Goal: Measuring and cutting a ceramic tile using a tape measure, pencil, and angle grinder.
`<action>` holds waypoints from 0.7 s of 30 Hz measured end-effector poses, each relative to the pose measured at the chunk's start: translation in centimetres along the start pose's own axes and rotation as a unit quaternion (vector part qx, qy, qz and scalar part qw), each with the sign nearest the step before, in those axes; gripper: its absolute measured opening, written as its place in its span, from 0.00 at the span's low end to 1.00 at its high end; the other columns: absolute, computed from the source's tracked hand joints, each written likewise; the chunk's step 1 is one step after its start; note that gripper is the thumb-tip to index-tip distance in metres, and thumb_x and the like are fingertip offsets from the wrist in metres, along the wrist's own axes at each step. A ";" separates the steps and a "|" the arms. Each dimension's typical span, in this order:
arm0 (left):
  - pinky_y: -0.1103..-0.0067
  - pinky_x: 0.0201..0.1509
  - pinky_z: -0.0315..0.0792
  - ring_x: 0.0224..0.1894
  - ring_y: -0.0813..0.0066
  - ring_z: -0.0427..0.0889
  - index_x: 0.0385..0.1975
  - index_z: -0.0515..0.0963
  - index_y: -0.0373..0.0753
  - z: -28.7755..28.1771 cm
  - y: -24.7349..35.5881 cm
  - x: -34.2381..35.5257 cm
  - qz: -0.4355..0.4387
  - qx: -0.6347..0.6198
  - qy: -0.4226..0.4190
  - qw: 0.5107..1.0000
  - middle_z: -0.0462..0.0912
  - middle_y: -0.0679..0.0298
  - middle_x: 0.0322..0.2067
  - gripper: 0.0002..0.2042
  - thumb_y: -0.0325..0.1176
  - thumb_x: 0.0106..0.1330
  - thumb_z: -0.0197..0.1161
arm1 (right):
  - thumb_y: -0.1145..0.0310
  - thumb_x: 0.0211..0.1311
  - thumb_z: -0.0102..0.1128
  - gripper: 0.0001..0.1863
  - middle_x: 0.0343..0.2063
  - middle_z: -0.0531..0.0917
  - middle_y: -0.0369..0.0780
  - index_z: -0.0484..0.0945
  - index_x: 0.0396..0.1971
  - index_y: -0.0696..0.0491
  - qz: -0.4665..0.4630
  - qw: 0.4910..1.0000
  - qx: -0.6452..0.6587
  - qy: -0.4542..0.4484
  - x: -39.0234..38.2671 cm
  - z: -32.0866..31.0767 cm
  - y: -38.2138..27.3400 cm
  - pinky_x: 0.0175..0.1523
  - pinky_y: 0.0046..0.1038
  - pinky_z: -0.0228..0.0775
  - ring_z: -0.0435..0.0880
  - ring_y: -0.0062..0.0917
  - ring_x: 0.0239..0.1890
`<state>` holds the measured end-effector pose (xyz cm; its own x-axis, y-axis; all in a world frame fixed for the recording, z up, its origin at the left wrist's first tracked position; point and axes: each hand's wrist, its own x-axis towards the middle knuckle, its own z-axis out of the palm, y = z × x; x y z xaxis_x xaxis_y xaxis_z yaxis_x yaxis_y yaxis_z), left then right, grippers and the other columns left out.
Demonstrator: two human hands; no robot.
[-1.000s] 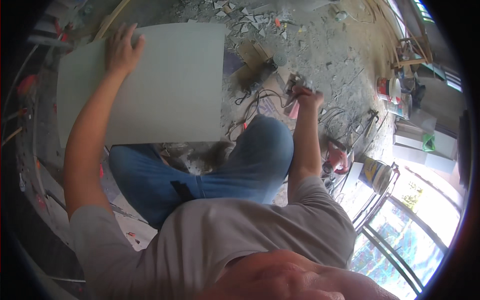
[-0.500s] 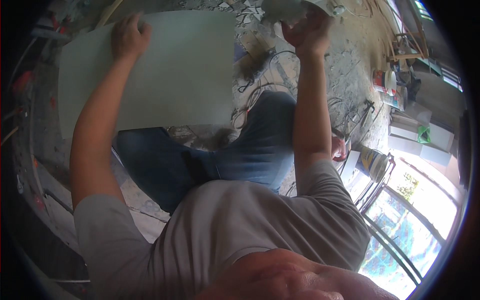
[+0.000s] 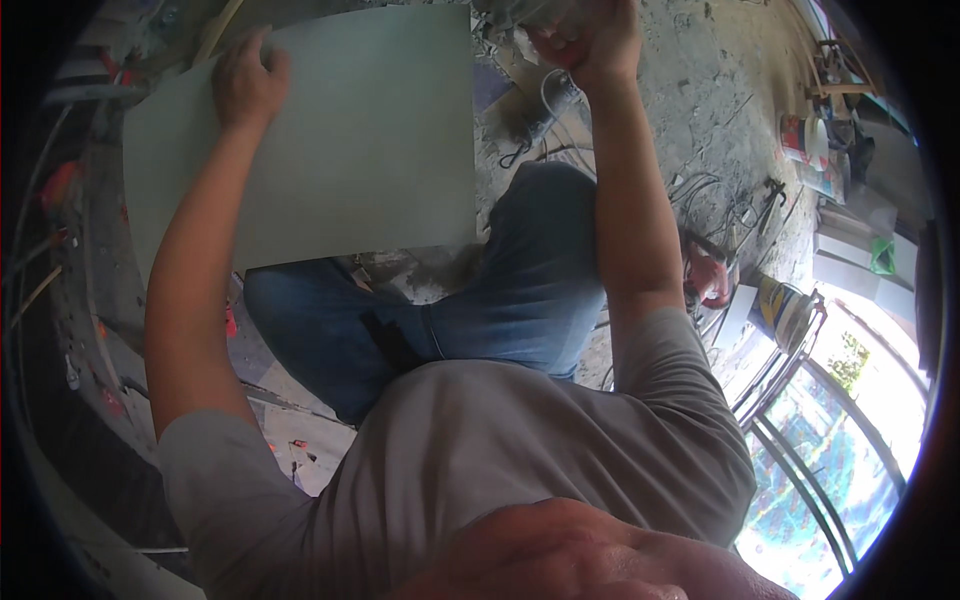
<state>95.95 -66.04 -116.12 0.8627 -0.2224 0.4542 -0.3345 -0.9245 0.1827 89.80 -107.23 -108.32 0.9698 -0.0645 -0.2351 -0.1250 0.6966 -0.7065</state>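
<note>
A large flat pale grey-green sheet (image 3: 350, 140) lies in front of my knees, its near edge by my left thigh. My left hand (image 3: 248, 85) rests on its left part, fingers stretched and slightly apart, gripping nothing. Off the sheet's far right corner, my right hand (image 3: 597, 45) is raised at the picture's top edge with its fingers curled. They close around a grey, blurred object (image 3: 540, 12), cut off by the edge; its kind cannot be made out.
Cables (image 3: 555, 150) lie on the dusty, debris-strewn floor (image 3: 690, 75) beside my right knee. To the right stand paint-type buckets (image 3: 803, 140), a yellow-and-white bucket (image 3: 785, 312) and a red tool-like object (image 3: 708, 280). A wooden strip (image 3: 218, 30) is beyond the sheet.
My right hand and the grey object have shifted left and up, partly out of the picture. My left hand stays on the sheet. The surroundings on the right have moved outward in the view.
</note>
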 end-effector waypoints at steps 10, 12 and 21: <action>0.63 0.62 0.72 0.55 0.52 0.80 0.53 0.81 0.40 0.3 -0.5 -0.2 -0.015 0.019 -0.004 1.000 0.83 0.53 0.52 0.21 0.44 0.65 0.57 | 0.32 0.73 0.32 0.36 0.19 0.68 0.31 0.73 0.47 0.52 0.002 0.999 -0.007 -0.037 1.0 0.6 0.9 0.26 0.26 0.61 0.63 0.20 0.18; 0.65 0.63 0.71 0.57 0.54 0.79 0.54 0.80 0.42 0.6 -0.6 0.1 -0.019 0.026 -0.016 0.999 0.82 0.56 0.54 0.20 0.44 0.66 0.57 | 0.32 0.73 0.30 0.36 0.19 0.68 0.31 0.73 0.47 0.52 -0.016 0.997 -0.004 -0.081 0.9 0.6 0.6 0.25 0.26 0.61 0.63 0.20 0.18; 0.67 0.63 0.71 0.59 0.56 0.79 0.55 0.79 0.44 -0.3 0.2 -0.2 -0.022 0.012 -0.011 1.000 0.81 0.59 0.56 0.20 0.44 0.67 0.57 | 0.33 0.74 0.30 0.36 0.18 0.66 0.30 0.73 0.46 0.53 -0.006 0.998 -0.034 -0.056 0.6 1.0 0.8 0.23 0.27 0.59 0.62 0.21 0.17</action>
<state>95.61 -66.08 -115.95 0.8841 -0.1879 0.4278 -0.2870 -0.9409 0.1800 90.51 -106.02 -108.32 0.9881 0.0103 -0.1532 -0.1236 0.6458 -0.7534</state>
